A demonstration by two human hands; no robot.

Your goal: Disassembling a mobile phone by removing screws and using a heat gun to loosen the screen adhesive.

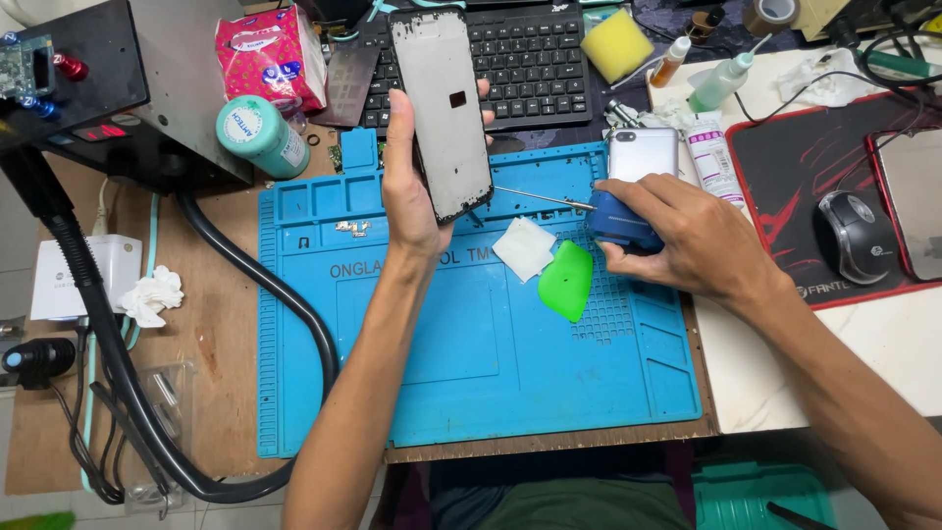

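Head view: your left hand (412,186) grips a phone frame (444,108), fingers wrapped around its long edges, holding it upright above the blue work mat (471,363). The frame's inner face is toward you, grey with a small dark square opening near the middle.

Your right hand (687,231) is closed around a blue tool (620,220) with a thin metal needle (542,197). The needle points left, and its tip sits at the lower right edge of the frame; actual contact cannot be confirmed.

On the mat, just below the needle, lie a white pad (524,247) and a green plastic pick (567,280), touching each other. A silver phone (643,153) lies behind your right hand. A keyboard (530,59) lies behind the frame, with a yellow sponge (616,45) to its right. A mouse (856,236) rests on a black and red pad (800,172), well right of the mat. A teal-capped jar (261,135) stands on the tabletop (216,344), left of the mat.
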